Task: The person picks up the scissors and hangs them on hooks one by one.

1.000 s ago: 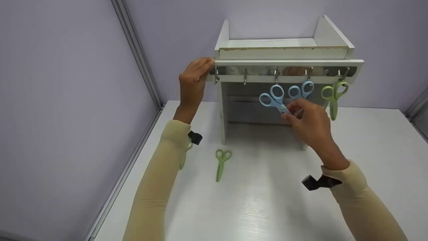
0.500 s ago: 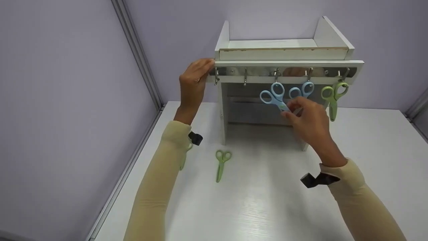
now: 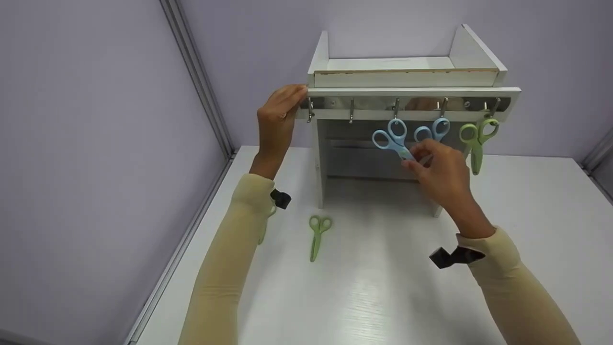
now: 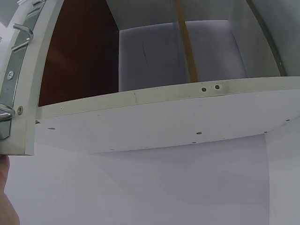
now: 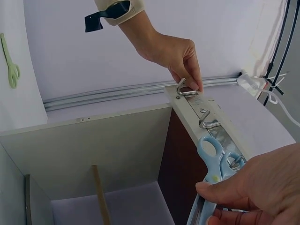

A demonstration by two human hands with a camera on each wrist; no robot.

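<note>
Saw green scissors (image 3: 317, 235) loose on table (image 3: 383, 287); two pairs already hung right. Right hand (image 3: 438, 175) pinched pale-blue scissors (image 3: 393, 139) at hook (image 3: 396, 108); left hand (image 3: 277, 117) fingers clamped on shelf (image 3: 407, 90) end.

White table (image 3: 527, 215) bears shelf rack (image 3: 407, 76), green scissors (image 3: 316, 235).

The person is wearing long, snug, pale-yellow sleeves (image 3: 225, 268) reaching to both wrists, each wrist carrying a black clip-like mount (image 3: 450, 257).
</note>
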